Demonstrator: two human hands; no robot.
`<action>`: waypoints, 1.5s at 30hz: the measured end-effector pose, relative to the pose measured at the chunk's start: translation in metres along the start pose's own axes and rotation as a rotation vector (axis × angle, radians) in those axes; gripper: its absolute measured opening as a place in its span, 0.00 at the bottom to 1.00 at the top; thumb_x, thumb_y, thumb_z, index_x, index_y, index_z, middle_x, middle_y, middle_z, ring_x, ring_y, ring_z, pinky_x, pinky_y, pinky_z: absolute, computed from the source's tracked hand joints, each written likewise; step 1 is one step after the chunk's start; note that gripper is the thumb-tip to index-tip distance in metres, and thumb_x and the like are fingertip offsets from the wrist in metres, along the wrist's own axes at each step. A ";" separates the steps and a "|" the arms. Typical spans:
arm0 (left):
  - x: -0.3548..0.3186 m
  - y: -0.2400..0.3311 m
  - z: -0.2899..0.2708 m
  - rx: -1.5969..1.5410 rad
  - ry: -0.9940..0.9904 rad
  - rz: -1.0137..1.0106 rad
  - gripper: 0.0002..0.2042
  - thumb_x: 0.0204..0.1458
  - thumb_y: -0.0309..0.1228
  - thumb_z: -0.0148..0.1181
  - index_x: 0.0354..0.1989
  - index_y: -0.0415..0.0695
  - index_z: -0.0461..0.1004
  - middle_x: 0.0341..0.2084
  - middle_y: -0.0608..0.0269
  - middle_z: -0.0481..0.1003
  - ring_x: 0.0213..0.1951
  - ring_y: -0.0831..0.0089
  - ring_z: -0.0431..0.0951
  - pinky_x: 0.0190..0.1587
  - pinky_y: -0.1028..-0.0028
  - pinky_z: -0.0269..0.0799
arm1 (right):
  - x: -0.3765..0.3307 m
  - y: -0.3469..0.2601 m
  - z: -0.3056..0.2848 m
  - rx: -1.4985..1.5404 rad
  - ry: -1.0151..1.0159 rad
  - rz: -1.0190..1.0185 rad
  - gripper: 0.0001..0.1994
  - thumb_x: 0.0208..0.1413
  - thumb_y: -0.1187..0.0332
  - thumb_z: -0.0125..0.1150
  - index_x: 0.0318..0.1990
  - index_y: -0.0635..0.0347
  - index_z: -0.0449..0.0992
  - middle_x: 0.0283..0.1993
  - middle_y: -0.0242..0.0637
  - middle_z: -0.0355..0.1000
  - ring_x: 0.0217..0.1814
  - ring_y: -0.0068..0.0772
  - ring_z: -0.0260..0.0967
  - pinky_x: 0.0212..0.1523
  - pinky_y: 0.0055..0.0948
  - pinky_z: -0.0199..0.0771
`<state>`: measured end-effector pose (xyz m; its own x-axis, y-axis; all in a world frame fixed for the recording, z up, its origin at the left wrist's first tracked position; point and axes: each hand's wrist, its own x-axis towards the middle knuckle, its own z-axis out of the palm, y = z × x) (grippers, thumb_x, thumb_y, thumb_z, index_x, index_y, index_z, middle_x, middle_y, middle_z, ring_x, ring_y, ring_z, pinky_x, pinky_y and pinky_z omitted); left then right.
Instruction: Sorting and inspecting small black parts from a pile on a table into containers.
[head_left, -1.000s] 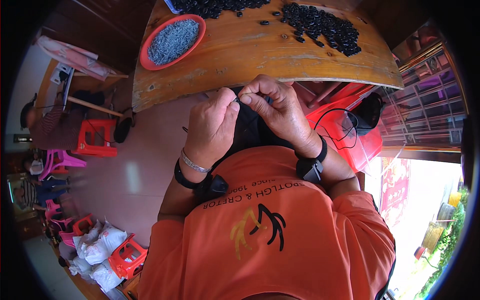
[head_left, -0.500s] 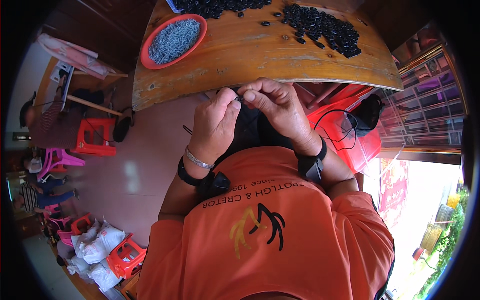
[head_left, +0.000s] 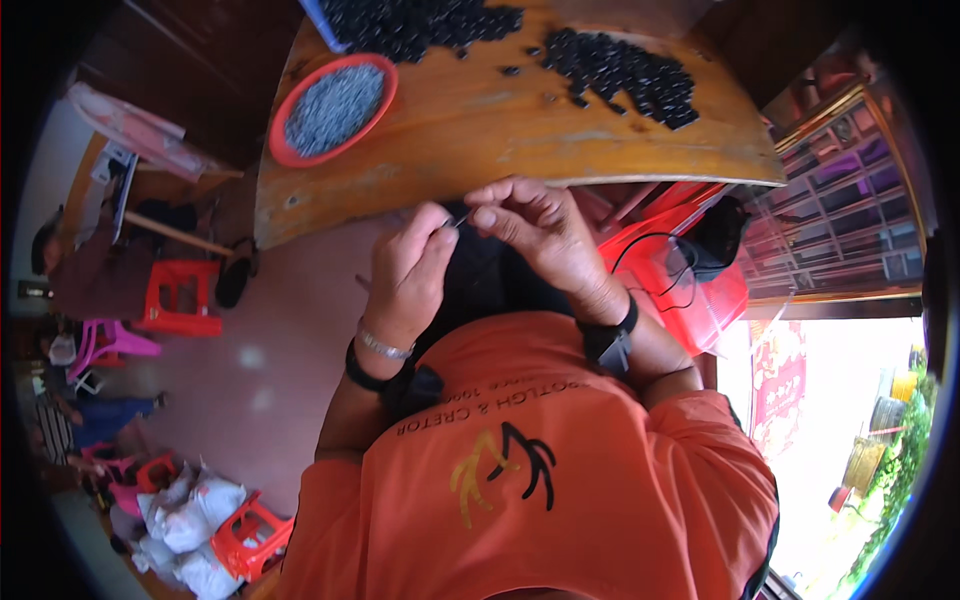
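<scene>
My left hand [head_left: 408, 268] is closed in a pinch, thumb against forefinger, just off the table's near edge. A tiny dark, shiny piece [head_left: 460, 221] shows at its fingertips, too small to name. Close beside it on the right, my right hand [head_left: 540, 235] also has thumb and forefinger pinched together, their tips almost meeting the left ones; anything held there is too small to make out. Beyond my hands on the wooden table [head_left: 430, 150] stands a red bowl [head_left: 283, 148] full of thin grey screw-like pieces. Small black oval pieces [head_left: 625, 78] lie heaped farther back.
A second black heap [head_left: 400, 28] lies at the far left beside a blue-edged tray [head_left: 322, 25]. A red stool [head_left: 690, 290] with a black cable and bag stands to my right. More stools [head_left: 180, 300], white sacks [head_left: 195, 510] and seated people are on the left.
The fingertips of my two hands have drawn slightly apart around the tiny piece. The whole view has tilted a little, so the table and bowl sit lower and farther left.
</scene>
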<state>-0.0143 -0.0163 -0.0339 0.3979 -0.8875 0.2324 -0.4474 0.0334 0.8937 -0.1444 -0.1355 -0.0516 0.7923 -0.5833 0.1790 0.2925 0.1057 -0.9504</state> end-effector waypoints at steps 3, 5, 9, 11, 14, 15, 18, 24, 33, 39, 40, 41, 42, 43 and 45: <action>-0.002 -0.002 -0.008 -0.122 0.036 -0.116 0.07 0.55 0.28 0.48 0.27 0.39 0.66 0.15 0.68 0.63 0.19 0.83 0.63 0.22 0.80 0.58 | 0.002 -0.011 -0.014 -0.295 0.066 -0.055 0.09 0.54 0.72 0.59 0.42 0.64 0.74 0.33 0.29 0.72 0.36 0.17 0.68 0.39 0.19 0.68; 0.001 -0.008 -0.013 -0.272 0.078 -0.138 0.07 0.54 0.28 0.48 0.26 0.40 0.67 0.16 0.72 0.64 0.19 0.86 0.62 0.22 0.84 0.57 | 0.009 -0.023 -0.033 -0.599 0.119 -0.224 0.07 0.53 0.74 0.60 0.38 0.66 0.76 0.33 0.33 0.72 0.36 0.20 0.68 0.38 0.21 0.69; 0.003 -0.022 -0.020 -0.467 0.125 -0.171 0.07 0.55 0.29 0.48 0.28 0.41 0.68 0.16 0.72 0.65 0.18 0.86 0.62 0.21 0.85 0.54 | 0.028 -0.050 -0.087 -0.942 0.306 -0.195 0.07 0.52 0.71 0.59 0.37 0.63 0.78 0.33 0.38 0.75 0.33 0.26 0.72 0.35 0.26 0.72; 0.004 -0.025 -0.024 -0.446 0.117 -0.188 0.07 0.54 0.31 0.46 0.30 0.41 0.67 0.18 0.70 0.66 0.18 0.83 0.64 0.22 0.84 0.56 | 0.040 -0.048 -0.136 -1.161 0.346 -0.330 0.08 0.51 0.69 0.58 0.37 0.62 0.78 0.31 0.41 0.76 0.32 0.28 0.74 0.33 0.27 0.73; 0.004 -0.033 -0.026 -0.486 0.126 -0.188 0.07 0.53 0.32 0.47 0.30 0.42 0.67 0.18 0.69 0.66 0.18 0.83 0.65 0.22 0.84 0.56 | 0.051 -0.059 -0.166 -1.225 0.347 -0.125 0.09 0.49 0.68 0.60 0.36 0.62 0.78 0.30 0.40 0.76 0.32 0.28 0.74 0.33 0.25 0.72; 0.004 -0.034 -0.025 -0.492 0.126 -0.187 0.07 0.53 0.32 0.47 0.30 0.42 0.67 0.18 0.69 0.66 0.18 0.83 0.65 0.22 0.84 0.56 | 0.053 -0.061 -0.170 -1.229 0.338 0.008 0.09 0.49 0.67 0.61 0.36 0.62 0.78 0.30 0.39 0.76 0.32 0.28 0.74 0.33 0.25 0.72; 0.006 -0.035 -0.024 -0.499 0.139 -0.191 0.07 0.54 0.32 0.46 0.30 0.42 0.67 0.18 0.69 0.66 0.18 0.83 0.65 0.21 0.84 0.56 | 0.062 -0.057 -0.176 -1.325 0.277 0.021 0.10 0.47 0.65 0.61 0.34 0.60 0.78 0.31 0.39 0.76 0.32 0.32 0.74 0.33 0.28 0.72; 0.004 -0.036 -0.023 -0.506 0.102 -0.201 0.07 0.54 0.32 0.46 0.29 0.42 0.66 0.18 0.69 0.66 0.18 0.83 0.65 0.22 0.84 0.56 | 0.073 -0.045 -0.170 -1.591 0.317 0.019 0.10 0.43 0.64 0.60 0.33 0.56 0.79 0.32 0.40 0.74 0.35 0.42 0.73 0.37 0.35 0.71; 0.004 -0.017 -0.018 -0.536 0.103 -0.235 0.07 0.54 0.29 0.46 0.26 0.41 0.66 0.17 0.69 0.66 0.19 0.84 0.64 0.23 0.84 0.57 | 0.045 -0.062 -0.108 -0.301 0.160 0.004 0.09 0.53 0.74 0.58 0.42 0.62 0.75 0.30 0.27 0.70 0.31 0.18 0.67 0.36 0.19 0.68; 0.006 -0.006 -0.014 -0.492 0.037 -0.223 0.07 0.54 0.30 0.46 0.27 0.42 0.66 0.17 0.69 0.66 0.20 0.84 0.64 0.24 0.84 0.57 | 0.036 -0.035 -0.076 0.341 -0.066 0.063 0.13 0.54 0.75 0.57 0.48 0.62 0.72 0.34 0.35 0.71 0.31 0.23 0.69 0.35 0.19 0.70; 0.005 -0.006 -0.014 -0.492 0.032 -0.209 0.07 0.54 0.30 0.46 0.27 0.42 0.66 0.17 0.69 0.66 0.20 0.84 0.64 0.24 0.84 0.57 | 0.035 -0.032 -0.071 0.441 -0.112 0.077 0.13 0.54 0.75 0.57 0.48 0.62 0.72 0.35 0.36 0.71 0.30 0.23 0.70 0.34 0.18 0.71; 0.005 -0.005 -0.013 -0.493 0.026 -0.195 0.07 0.54 0.30 0.45 0.27 0.42 0.66 0.17 0.69 0.66 0.20 0.84 0.64 0.24 0.84 0.57 | 0.036 -0.028 -0.067 0.489 -0.148 0.057 0.13 0.54 0.75 0.57 0.48 0.62 0.72 0.35 0.38 0.70 0.30 0.23 0.71 0.33 0.18 0.71; 0.004 -0.004 -0.013 -0.485 0.029 -0.198 0.07 0.54 0.30 0.45 0.27 0.42 0.66 0.17 0.69 0.66 0.20 0.84 0.64 0.24 0.84 0.57 | 0.036 -0.026 -0.064 0.497 -0.152 0.057 0.13 0.54 0.75 0.57 0.48 0.62 0.72 0.35 0.38 0.70 0.30 0.23 0.71 0.33 0.18 0.71; 0.003 -0.002 -0.013 -0.487 0.027 -0.189 0.07 0.54 0.30 0.45 0.27 0.41 0.66 0.17 0.69 0.66 0.20 0.84 0.64 0.24 0.84 0.57 | 0.036 -0.025 -0.061 0.498 -0.147 0.067 0.12 0.54 0.75 0.57 0.47 0.62 0.72 0.35 0.37 0.71 0.30 0.23 0.71 0.33 0.19 0.71; 0.002 0.001 -0.012 -0.483 0.029 -0.182 0.07 0.54 0.30 0.45 0.27 0.41 0.66 0.16 0.69 0.66 0.20 0.84 0.64 0.24 0.84 0.57 | 0.035 -0.022 -0.053 0.506 -0.149 0.078 0.11 0.54 0.75 0.57 0.46 0.62 0.73 0.34 0.36 0.72 0.29 0.23 0.71 0.33 0.19 0.71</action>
<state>-0.0038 -0.0127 -0.0277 0.4601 -0.8858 0.0608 0.0490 0.0938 0.9944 -0.1514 -0.2016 -0.0375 0.8784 -0.4419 0.1820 0.4226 0.5404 -0.7276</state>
